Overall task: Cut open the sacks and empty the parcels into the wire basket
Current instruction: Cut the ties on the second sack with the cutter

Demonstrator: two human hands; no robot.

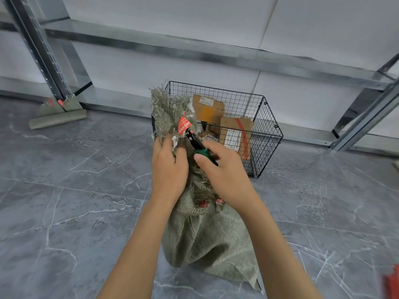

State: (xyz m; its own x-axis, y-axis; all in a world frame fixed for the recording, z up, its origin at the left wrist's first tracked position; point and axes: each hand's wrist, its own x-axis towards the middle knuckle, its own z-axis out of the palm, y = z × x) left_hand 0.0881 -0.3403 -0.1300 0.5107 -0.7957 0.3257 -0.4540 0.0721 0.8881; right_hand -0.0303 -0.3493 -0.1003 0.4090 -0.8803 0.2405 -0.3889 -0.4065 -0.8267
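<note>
We stand on grey veined floor tiles, sack upright on them | left hand grips its frayed neck | right hand curls round green-handled cutter at that neck | wire basket just behind, parcels inside | metal racking along pale wall

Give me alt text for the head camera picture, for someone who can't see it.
A person's left hand grips the bunched neck of a grey-green sack on a grey floor, while the right hand holds a green-handled cutter against the neck near a red tag. Behind, a black wire basket holds cardboard parcels.
</note>
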